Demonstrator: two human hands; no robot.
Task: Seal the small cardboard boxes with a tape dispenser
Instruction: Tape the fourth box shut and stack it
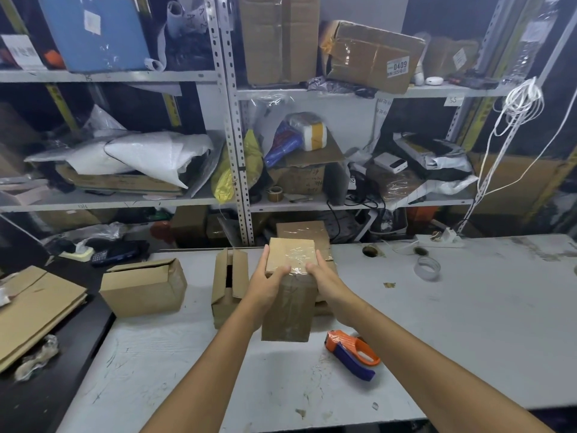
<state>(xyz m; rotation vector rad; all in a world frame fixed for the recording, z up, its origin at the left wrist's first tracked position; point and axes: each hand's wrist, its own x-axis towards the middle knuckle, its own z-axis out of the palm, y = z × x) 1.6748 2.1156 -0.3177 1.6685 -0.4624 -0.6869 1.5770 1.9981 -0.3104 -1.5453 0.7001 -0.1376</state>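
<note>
We hold a taped box (288,307) in both hands.
Our left hand (265,282) and right hand (326,276) grip its sides, thumbs on the shiny top. It is over the table (468,307). The tape dispenser (352,353) lies near, on the right. An open box (229,282) stands just left.

I see both hands gripping a taped cardboard box (288,310), the left hand (265,287) and right hand (326,278) on opposite sides, thumbs on its glossy top. The orange-and-blue tape dispenser (352,351) lies on the white table (468,323) just right of it. Two open boxes (143,289) sit left, and a clear tape roll (427,268) lies far right.
</note>
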